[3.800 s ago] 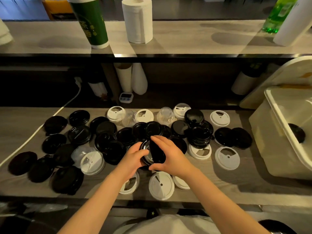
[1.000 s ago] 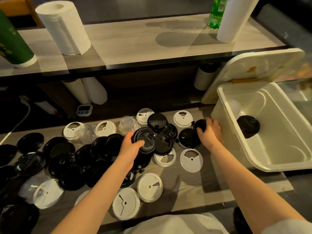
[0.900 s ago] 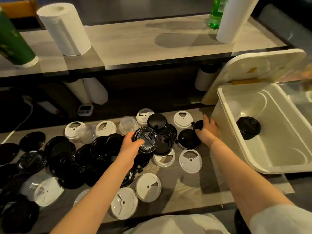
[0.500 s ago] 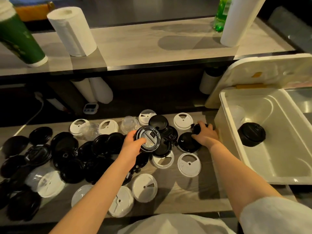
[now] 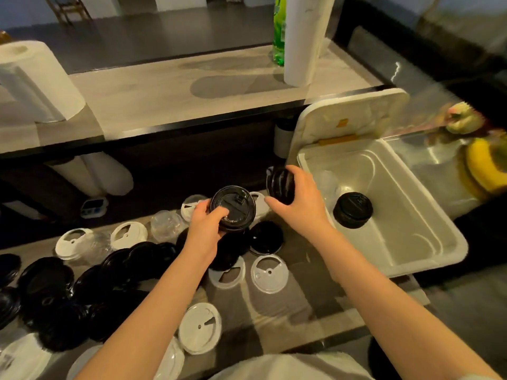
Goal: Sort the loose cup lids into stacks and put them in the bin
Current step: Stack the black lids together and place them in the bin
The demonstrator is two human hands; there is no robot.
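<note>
From my station I see the left hand (image 5: 204, 231) raised above the tabletop (image 5: 301, 297). Its fingers (image 5: 201, 208) are curled round a stack of black lids (image 5: 233, 208), with the thumb laid across the top lid, which tilts towards the camera. To the right of those fingers, the right hand (image 5: 299, 204) grips a smaller stack of black lids (image 5: 281, 185) turned on edge, fingers (image 5: 297, 174) over the top and thumb underneath. The two stacks are near each other but apart.

Just right of the right fingers stands the open white bin (image 5: 428, 204). On its floor sits another black stack (image 5: 352, 209), apart from both hands.

Below and between the two sets of fingers, a single black lid (image 5: 266, 237) lies flat on the tabletop, with white lids (image 5: 269, 273) nearer to me. Well to the left of the left fingers, loose black lids (image 5: 55, 283) overlap in a heap.
</note>
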